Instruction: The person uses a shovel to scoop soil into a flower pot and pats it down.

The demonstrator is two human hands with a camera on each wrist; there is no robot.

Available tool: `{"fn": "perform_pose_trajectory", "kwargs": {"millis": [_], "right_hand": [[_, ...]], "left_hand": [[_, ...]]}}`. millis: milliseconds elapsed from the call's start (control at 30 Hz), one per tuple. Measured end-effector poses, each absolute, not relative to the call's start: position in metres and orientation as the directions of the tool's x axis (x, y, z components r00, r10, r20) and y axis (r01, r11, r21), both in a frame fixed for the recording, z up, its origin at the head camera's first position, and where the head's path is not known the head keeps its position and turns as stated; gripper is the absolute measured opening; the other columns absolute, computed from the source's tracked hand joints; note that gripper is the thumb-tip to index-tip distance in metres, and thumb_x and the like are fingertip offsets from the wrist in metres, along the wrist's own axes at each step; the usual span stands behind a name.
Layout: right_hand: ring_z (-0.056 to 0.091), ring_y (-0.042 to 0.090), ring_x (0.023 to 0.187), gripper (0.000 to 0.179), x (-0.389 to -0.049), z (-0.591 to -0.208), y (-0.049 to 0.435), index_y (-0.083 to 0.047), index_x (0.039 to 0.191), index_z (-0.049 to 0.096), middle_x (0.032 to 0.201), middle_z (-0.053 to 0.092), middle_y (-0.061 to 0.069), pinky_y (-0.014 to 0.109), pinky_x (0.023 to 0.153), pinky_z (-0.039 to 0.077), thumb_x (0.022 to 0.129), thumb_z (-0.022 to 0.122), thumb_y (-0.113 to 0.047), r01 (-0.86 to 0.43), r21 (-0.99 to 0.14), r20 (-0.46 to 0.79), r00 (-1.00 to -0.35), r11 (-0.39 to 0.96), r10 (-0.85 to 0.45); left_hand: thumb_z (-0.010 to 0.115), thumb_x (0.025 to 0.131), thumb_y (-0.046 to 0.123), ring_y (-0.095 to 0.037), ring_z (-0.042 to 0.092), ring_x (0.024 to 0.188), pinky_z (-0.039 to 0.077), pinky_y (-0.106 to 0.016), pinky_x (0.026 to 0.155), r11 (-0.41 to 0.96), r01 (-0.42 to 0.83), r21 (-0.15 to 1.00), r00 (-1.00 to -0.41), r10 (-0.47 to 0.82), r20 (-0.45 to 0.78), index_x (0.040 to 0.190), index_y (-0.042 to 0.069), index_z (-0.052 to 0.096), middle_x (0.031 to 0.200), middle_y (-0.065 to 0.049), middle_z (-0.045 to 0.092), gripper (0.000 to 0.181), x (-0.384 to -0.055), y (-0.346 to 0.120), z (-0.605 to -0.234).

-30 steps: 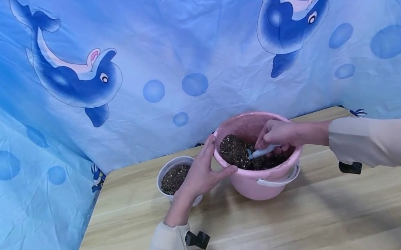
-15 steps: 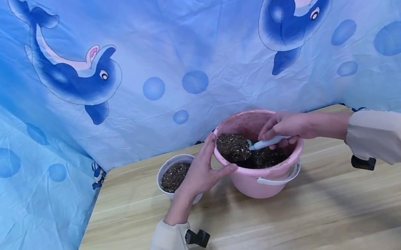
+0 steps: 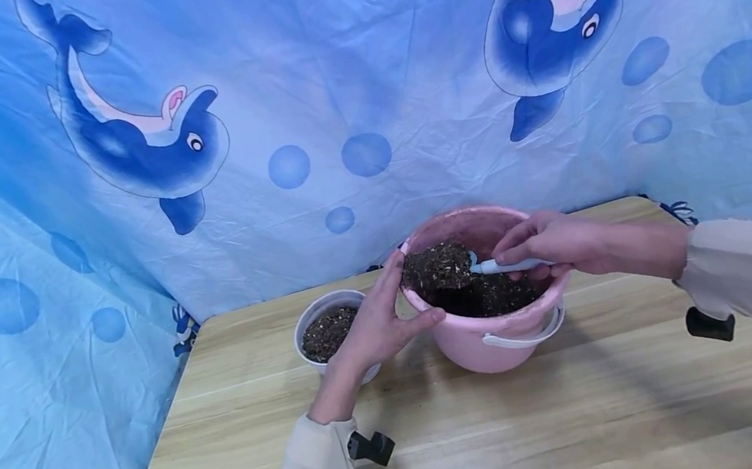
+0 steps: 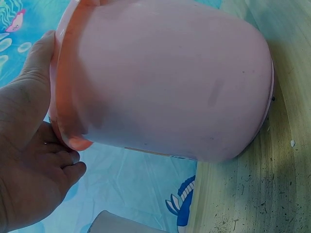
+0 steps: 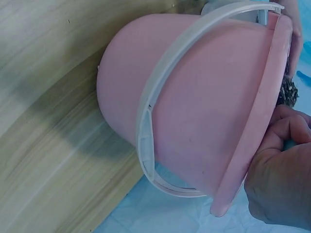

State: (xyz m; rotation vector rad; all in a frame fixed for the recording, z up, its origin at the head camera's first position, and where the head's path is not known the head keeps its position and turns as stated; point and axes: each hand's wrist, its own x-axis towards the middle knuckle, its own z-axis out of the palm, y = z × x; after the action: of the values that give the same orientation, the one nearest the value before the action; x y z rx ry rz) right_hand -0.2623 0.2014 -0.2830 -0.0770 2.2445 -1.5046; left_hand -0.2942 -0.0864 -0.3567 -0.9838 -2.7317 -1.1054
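Observation:
A pink bucket (image 3: 476, 351) with a white handle (image 5: 167, 73) stands upright on the table, dark soil inside. My left hand (image 3: 380, 321) grips its left rim, thumb at the front and fingers bent at the edge in the left wrist view. My right hand (image 3: 561, 240) pinches the pale blue handle of a small garden trowel (image 3: 508, 265) over the bucket's mouth. A heaped load of soil (image 3: 444, 264) covers the trowel's blade, close to the left rim. Left of the bucket stands a white pot (image 3: 371, 375) of soil, partly hidden behind my left hand.
The wooden table (image 3: 510, 436) carries both containers. Scattered soil crumbs (image 4: 243, 199) lie on it by the bucket. A blue dolphin-print curtain (image 3: 328, 54) hangs right behind the table's back edge and along its left side.
My right hand has drawn back right, lifting the trowel's soil load out of the bucket's soil up to rim level. My left hand has stayed on the rim.

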Motion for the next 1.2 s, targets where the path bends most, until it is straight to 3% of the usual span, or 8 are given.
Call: {"fn": "perform_pose_trajectory", "kwargs": {"millis": [67, 200, 367, 667, 900, 1200], "right_hand": [[0.051, 0.01, 0.062, 0.048, -0.26, -0.284, 0.202, 0.005, 0.13, 0.052, 0.089, 0.064, 0.008, 0.023, 0.054, 0.045, 0.091, 0.066, -0.019, 0.195, -0.894, -0.317, -0.911, 0.404, -0.262], [0.055, 0.011, 0.067, 0.05, -0.257, -0.285, 0.204, 0.004, 0.131, 0.052, 0.095, 0.063, 0.008, 0.026, 0.058, 0.048, 0.091, 0.067, -0.022, 0.193, -0.898, -0.304, -0.921, 0.395, -0.242], [0.046, 0.008, 0.058, 0.051, -0.254, -0.287, 0.207, 0.004, 0.132, 0.051, 0.093, 0.066, 0.007, 0.022, 0.051, 0.043, 0.092, 0.066, -0.022, 0.181, -0.911, -0.281, -0.931, 0.372, -0.235], [0.047, 0.006, 0.055, 0.048, -0.249, -0.286, 0.209, 0.004, 0.13, 0.053, 0.084, 0.068, 0.003, 0.019, 0.047, 0.04, 0.092, 0.066, -0.023, 0.157, -0.928, -0.241, -0.945, 0.339, -0.223], [0.055, 0.007, 0.064, 0.047, -0.246, -0.284, 0.207, 0.004, 0.129, 0.053, 0.086, 0.068, 0.004, 0.023, 0.054, 0.051, 0.092, 0.065, -0.021, 0.143, -0.941, -0.216, -0.951, 0.307, -0.22], [0.045, 0.008, 0.056, 0.045, -0.241, -0.279, 0.204, 0.007, 0.128, 0.052, 0.083, 0.068, 0.008, 0.021, 0.047, 0.044, 0.093, 0.063, -0.018, 0.122, -0.961, -0.18, -0.957, 0.248, -0.227]], "left_hand": [[0.071, 0.08, 0.056, -0.019, 0.014, 0.145, 0.019, -0.041, 0.117, 0.545, 0.571, 0.614, -0.797, 0.546, 0.257, 0.155, 0.011, 0.013, 0.161, 0.004, 0.008, 0.105, -0.294, -0.087, -0.357], [0.071, 0.08, 0.055, -0.018, 0.014, 0.146, 0.019, -0.04, 0.117, 0.537, 0.575, 0.617, -0.794, 0.547, 0.264, 0.155, 0.01, 0.014, 0.161, 0.003, 0.009, 0.104, -0.295, -0.087, -0.358], [0.071, 0.081, 0.054, -0.016, 0.014, 0.145, 0.019, -0.039, 0.117, 0.53, 0.579, 0.62, -0.791, 0.55, 0.268, 0.155, 0.011, 0.014, 0.161, 0.003, 0.01, 0.104, -0.295, -0.087, -0.359], [0.071, 0.08, 0.055, -0.019, 0.016, 0.145, 0.021, -0.042, 0.116, 0.535, 0.578, 0.616, -0.792, 0.548, 0.268, 0.156, 0.013, 0.014, 0.161, 0.003, 0.01, 0.103, -0.295, -0.087, -0.358], [0.071, 0.08, 0.056, -0.019, 0.015, 0.145, 0.021, -0.042, 0.116, 0.536, 0.566, 0.626, -0.799, 0.542, 0.258, 0.156, 0.014, 0.013, 0.161, 0.002, 0.009, 0.105, -0.296, -0.087, -0.358], [0.069, 0.08, 0.058, -0.017, 0.013, 0.146, 0.021, -0.042, 0.116, 0.528, 0.558, 0.64, -0.802, 0.54, 0.253, 0.156, 0.02, 0.009, 0.161, 0.004, 0.007, 0.104, -0.295, -0.087, -0.357]]}}
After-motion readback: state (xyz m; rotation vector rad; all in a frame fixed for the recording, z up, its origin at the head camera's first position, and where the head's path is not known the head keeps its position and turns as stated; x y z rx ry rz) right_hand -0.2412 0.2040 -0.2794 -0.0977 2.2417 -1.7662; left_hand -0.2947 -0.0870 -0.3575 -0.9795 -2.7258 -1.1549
